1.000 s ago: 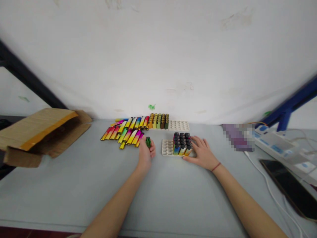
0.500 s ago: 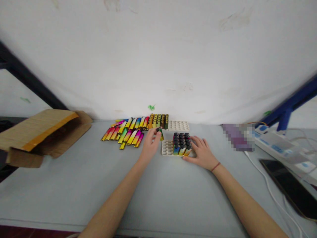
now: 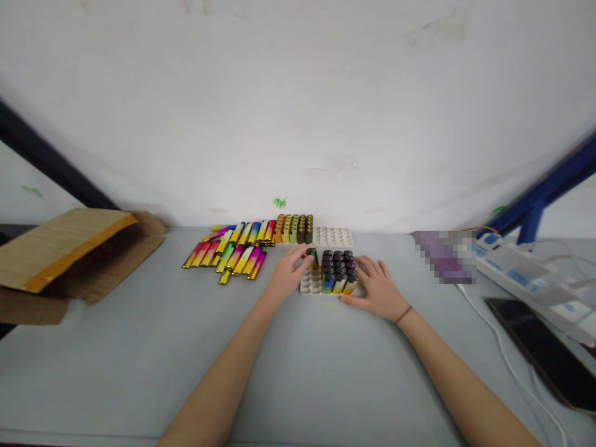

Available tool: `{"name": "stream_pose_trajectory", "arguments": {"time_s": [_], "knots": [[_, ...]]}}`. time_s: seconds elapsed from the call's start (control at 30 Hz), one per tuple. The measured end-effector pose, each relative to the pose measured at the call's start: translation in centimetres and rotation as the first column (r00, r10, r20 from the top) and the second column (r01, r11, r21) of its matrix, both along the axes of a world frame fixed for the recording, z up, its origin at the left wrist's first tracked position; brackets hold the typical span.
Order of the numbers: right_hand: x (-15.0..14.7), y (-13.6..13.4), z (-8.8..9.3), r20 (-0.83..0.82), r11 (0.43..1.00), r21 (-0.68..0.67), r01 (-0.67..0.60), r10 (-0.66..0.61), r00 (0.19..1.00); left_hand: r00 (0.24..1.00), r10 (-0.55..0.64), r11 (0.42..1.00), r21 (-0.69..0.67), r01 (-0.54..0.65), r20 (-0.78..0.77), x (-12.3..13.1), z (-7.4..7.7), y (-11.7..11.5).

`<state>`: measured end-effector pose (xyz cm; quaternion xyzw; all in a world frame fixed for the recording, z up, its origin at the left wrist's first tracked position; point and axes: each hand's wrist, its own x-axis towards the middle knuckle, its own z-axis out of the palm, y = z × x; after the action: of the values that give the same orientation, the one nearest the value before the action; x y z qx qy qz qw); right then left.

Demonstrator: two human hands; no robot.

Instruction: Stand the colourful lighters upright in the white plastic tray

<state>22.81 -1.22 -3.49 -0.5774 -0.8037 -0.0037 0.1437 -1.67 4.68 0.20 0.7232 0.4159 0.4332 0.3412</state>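
Note:
My left hand (image 3: 289, 273) pinches a green lighter (image 3: 313, 256) with a dark top, held upright over the left part of a white holed tray (image 3: 311, 287). Several lighters (image 3: 339, 273) with black tops and colourful bodies stand in rows in the tray's right part. Fingers spread, my right hand (image 3: 379, 288) rests at the tray's right side, with the thumb by the front corner. Whether the fingertips touch the rearmost lighters is hard to see. To the left lies a loose pile of shiny, multicoloured lighters (image 3: 239, 256).
Behind stand rows of gold-ended pieces (image 3: 293, 230) next to a second white holed tray (image 3: 334, 236). An open cardboard box (image 3: 84, 248) lies at the left. On the right are a black phone (image 3: 540, 347), a white cable (image 3: 496, 335) and a power strip (image 3: 521, 273).
My left hand has moved right with the green lighter, from beside the tray to over its left part. The lighter has turned more upright. My right hand stays by the tray.

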Motion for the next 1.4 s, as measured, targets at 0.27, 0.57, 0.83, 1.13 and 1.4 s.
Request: {"name": "stream_pose_trajectory", "arguments": {"time_s": [0.27, 0.57, 0.83, 1.13, 1.4], "knots": [[0.0, -0.1, 0.1, 0.007, 1.000, 0.004, 0.002, -0.002, 1.000, 1.000, 0.026, 1.000, 0.015, -0.026, -0.009, 0.7, -0.5, -0.6], [0.1, -0.1, 0.1, 0.013, 1.000, 0.004, -0.002, 0.002, 1.000, 0.554, 0.628, 0.773, 0.360, -0.521, -0.547, -2.9, 1.1, -1.0], [0.1, 0.0, -0.1, 0.005, 1.000, 0.003, 0.000, 0.000, 1.000, 0.324, 0.612, 0.721, 0.340, -0.604, -0.721, -5.9, 1.1, -0.5], [0.1, 0.0, -0.1, -0.003, 1.000, 0.007, -0.002, 0.002, 1.000, 0.661, 0.618, 0.780, 0.228, -0.583, -0.425, -4.8, 1.4, 0.2], [0.1, 0.0, 0.1, 0.017, 1.000, -0.014, 0.007, -0.006, 1.000, 0.833, 0.286, 0.894, -0.444, -0.055, 0.474, -1.3, 0.6, -0.1]]}}
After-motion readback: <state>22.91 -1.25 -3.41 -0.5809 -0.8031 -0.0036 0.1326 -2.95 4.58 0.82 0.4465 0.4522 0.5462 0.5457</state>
